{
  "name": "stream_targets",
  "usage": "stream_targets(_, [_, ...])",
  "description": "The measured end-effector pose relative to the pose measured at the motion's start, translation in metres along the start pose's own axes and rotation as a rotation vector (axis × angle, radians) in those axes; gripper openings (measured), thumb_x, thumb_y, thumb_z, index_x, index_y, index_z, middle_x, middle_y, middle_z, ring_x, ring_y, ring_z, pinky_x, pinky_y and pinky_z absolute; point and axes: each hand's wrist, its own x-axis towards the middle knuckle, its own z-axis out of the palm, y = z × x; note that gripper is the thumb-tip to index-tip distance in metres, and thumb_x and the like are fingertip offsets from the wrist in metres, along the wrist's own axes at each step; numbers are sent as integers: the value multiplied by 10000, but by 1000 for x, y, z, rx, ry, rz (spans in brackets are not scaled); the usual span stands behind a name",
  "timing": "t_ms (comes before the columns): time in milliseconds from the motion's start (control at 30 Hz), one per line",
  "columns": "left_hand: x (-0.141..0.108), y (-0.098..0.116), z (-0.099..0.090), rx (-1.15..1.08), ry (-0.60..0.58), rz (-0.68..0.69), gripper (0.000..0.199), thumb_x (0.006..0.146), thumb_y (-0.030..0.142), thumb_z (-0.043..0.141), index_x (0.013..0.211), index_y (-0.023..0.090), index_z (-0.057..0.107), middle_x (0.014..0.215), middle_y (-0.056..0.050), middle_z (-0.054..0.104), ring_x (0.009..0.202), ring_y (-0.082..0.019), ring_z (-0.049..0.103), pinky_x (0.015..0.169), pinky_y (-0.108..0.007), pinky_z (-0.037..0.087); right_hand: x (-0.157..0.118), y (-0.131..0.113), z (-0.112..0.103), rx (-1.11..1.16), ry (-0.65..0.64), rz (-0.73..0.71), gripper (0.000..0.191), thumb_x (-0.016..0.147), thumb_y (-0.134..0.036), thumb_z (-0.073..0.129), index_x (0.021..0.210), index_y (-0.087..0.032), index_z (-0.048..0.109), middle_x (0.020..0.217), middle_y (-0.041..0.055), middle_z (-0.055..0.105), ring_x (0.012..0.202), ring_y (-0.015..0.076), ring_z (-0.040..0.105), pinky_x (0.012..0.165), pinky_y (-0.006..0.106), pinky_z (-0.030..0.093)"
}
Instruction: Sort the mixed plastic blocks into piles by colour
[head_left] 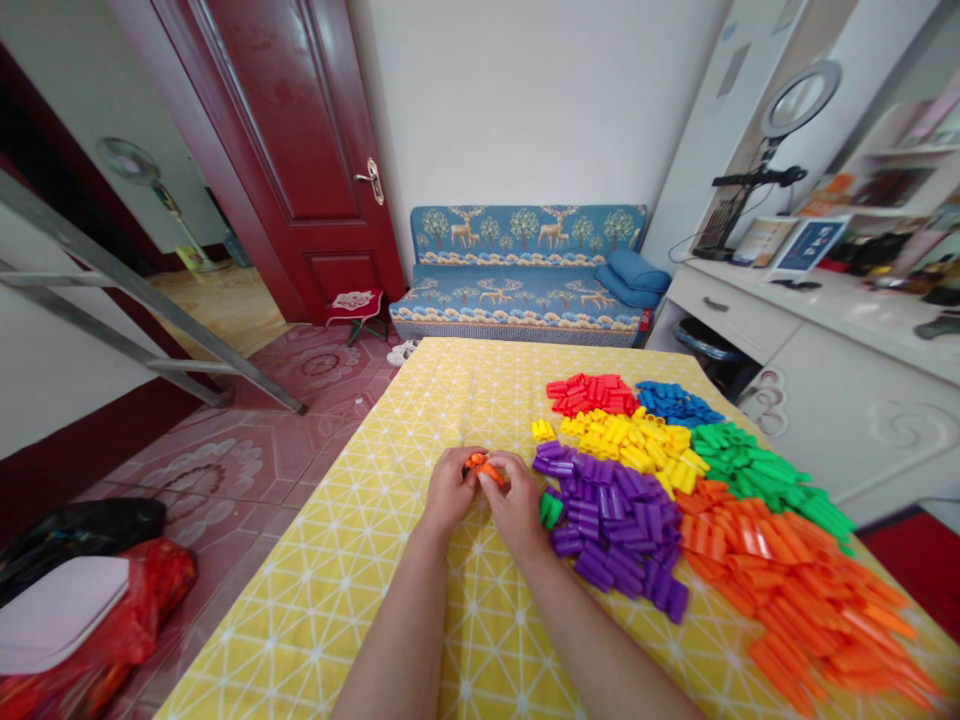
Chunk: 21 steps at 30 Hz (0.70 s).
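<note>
My left hand [451, 488] and my right hand [516, 492] meet over the middle of the table, fingers closed on small orange plastic pieces [491, 472]. The right fingers pinch one orange piece, and another orange bit shows at the left fingertips. Whether the pieces are joined I cannot tell. Just right of my right hand lie green pieces [551, 510] and a heap of purple plastic pieces [611, 515]. Beyond are yellow pieces [630, 440], red pieces [592, 393] and blue pieces [677, 403]. Farther right spread green pieces [761, 470] and a large orange heap [795, 570].
A yellow patterned cloth [337, 600] covers the table. Behind it stands a blue sofa [525, 285], with a red stool [356, 303] near the door [285, 130]. A metal ladder [187, 345] leans at left; a white dresser [847, 360] stands at right.
</note>
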Motion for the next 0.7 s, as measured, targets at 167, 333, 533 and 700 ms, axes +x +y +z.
stream_targets(167, [-1,-2,0,-9,-6,-7,343,723,84,555,1016,195,696,1006,-61,708,978,-220,602,896,-348,461,-3,-19,-5,-152,-67,-151,184,820,-141,571,980,-216,623,1083,68,601,1060,202,535,953,373,435])
stream_targets(333, [0,-4,0,-24,-13,-20,309,748,129,591,1033,193,693,1017,-66,705,978,-222,610,895,-358,469,-8,-29,-11,-266,-87,-204,151,839,-167,589,965,-231,643,999,52,633,965,209,550,873,375,455])
stream_targets(533, [2,-9,3,8,-21,-60,256,831,287,606,1054,192,689,1018,-84,703,962,-228,624,870,-368,479,-13,-32,-54,-224,56,-78,156,838,-263,626,988,-219,634,925,38,664,871,190,593,816,356,471])
stream_targets(700, [2,-12,5,29,-37,-40,214,824,308,629,985,198,714,973,-74,716,919,-221,628,840,-351,479,-5,-33,-156,-334,386,17,234,827,-387,626,966,-202,661,911,43,672,861,188,608,822,349,471])
